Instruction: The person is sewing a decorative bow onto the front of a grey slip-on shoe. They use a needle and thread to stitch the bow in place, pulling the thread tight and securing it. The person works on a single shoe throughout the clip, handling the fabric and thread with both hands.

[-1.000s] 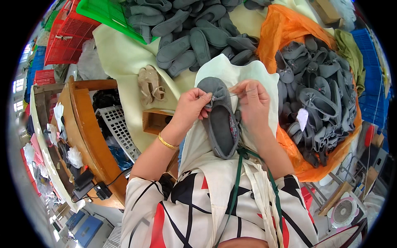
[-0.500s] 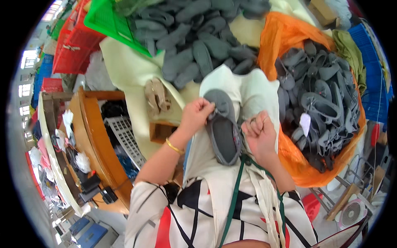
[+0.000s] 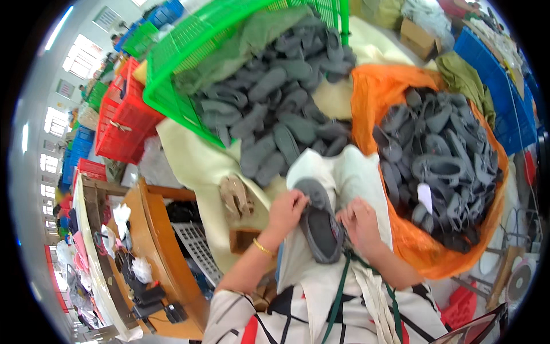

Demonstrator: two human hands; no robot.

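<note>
Fingers of the left hand (image 3: 288, 207) are pinching the slipper (image 3: 321, 226) toe at frame centre. Right hand (image 3: 360, 221), clenched, is now dropping back beside it after its earlier pull upward, likely drawing thread tight.

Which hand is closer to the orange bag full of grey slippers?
Right. The right hand sits on the lap cloth just beside the orange bag; the left hand is farther, across the grey slipper.

A gold bangle (image 3: 263, 248) and a white, black-and-red patterned top (image 3: 269, 318) are worn.
</note>
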